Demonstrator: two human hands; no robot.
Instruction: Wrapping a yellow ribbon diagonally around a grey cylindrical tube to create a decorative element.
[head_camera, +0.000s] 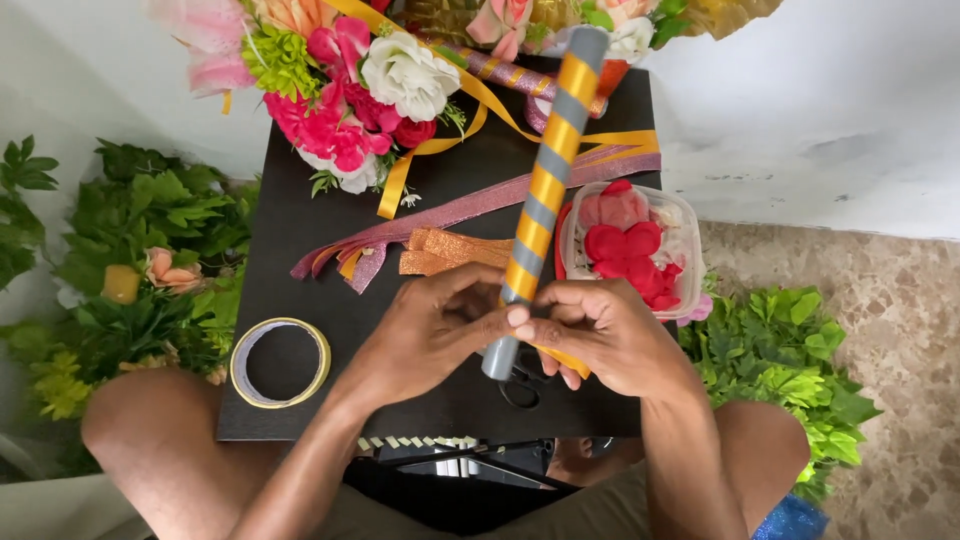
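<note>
Both hands grip a grey tube wound with yellow ribbon.

The left hand (425, 335) and right hand (600, 335) close round the low end of the tube (545, 190), which tilts up over the black tabletop (300, 230). A tape roll (280, 362) lies to the left, a tub of red petals (632, 248) to the right.

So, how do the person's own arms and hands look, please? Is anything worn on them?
Both arms are bare from the elbows down: no sleeves, no gloves, no watch and no bracelet show. The left hand and the right hand carry no visible rings on the fingers, and the nails are short and unpainted. No markings or bandages show on either forearm.
</note>
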